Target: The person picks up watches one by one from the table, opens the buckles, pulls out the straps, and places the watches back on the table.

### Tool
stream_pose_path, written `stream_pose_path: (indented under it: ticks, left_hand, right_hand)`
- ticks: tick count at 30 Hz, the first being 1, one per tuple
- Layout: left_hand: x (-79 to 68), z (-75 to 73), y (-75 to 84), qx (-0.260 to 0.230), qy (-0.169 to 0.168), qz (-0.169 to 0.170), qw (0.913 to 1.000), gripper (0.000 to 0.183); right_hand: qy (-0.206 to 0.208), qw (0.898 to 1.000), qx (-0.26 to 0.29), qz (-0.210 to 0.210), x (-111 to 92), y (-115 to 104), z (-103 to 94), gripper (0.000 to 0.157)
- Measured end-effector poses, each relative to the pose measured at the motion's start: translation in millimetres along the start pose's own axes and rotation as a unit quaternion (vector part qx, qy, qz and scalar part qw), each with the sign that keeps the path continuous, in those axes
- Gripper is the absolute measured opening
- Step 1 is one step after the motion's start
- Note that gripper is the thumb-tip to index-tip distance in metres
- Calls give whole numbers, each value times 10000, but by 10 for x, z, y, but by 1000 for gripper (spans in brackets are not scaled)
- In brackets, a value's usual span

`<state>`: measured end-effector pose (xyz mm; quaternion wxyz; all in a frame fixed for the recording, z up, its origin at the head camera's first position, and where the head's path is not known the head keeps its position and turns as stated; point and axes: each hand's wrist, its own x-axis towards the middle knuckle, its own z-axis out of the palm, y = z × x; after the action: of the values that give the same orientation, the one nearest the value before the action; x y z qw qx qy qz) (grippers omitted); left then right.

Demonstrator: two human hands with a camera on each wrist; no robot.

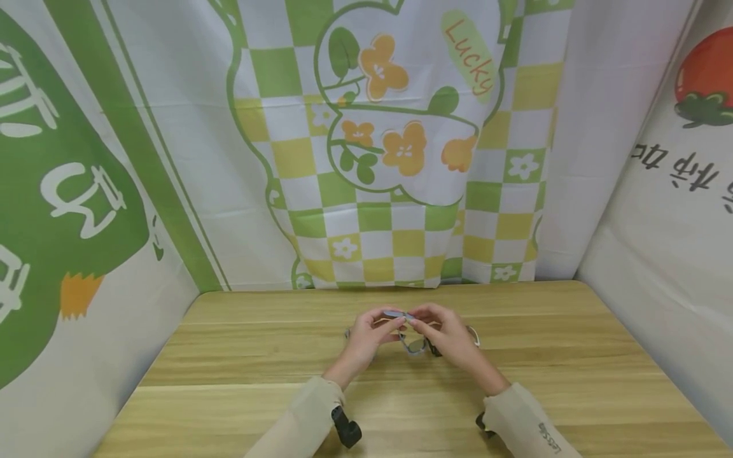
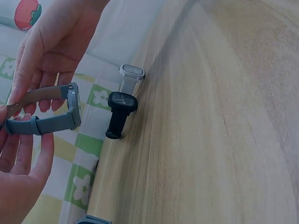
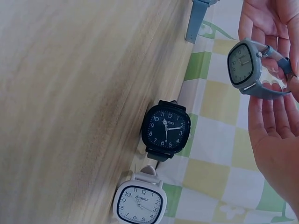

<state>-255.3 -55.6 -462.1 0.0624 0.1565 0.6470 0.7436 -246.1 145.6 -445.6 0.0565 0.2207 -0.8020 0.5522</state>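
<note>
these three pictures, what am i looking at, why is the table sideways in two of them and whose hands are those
One person wears three cameras: one on the head, one on each wrist. The wrist cameras sit tilted, so the wooden table looks sideways there. The left hand and right hand together hold a blue-grey watch by its strap, above the table. On the table stand a black watch and a white watch; part of another grey-blue strap shows nearby. Printed cloth hangs behind.

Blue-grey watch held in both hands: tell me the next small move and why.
Probably thread the strap's free end through its keeper loop. The blue-grey watch hangs above the table, pinched by the left hand and the right hand at its strap ends, which meet there. The black watch and the white watch already stand on the table.
</note>
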Motion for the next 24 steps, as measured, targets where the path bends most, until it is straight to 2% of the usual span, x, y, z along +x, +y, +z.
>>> stream_pose_path:
  ticks: [10, 17, 24]
  left_hand:
    - [-27, -25, 31, 357, -27, -24, 9994, 28]
    - [-30, -50, 49, 410, 125, -73, 9991, 29]
    - [-21, -62, 52, 471, 71, -93, 9988, 28]
  right_hand:
    - [27, 10000, -38, -13, -2, 13, 7, 14]
    - [64, 10000, -58, -45, -38, 39, -14, 13]
    - [51, 10000, -4, -62, -54, 67, -28, 14]
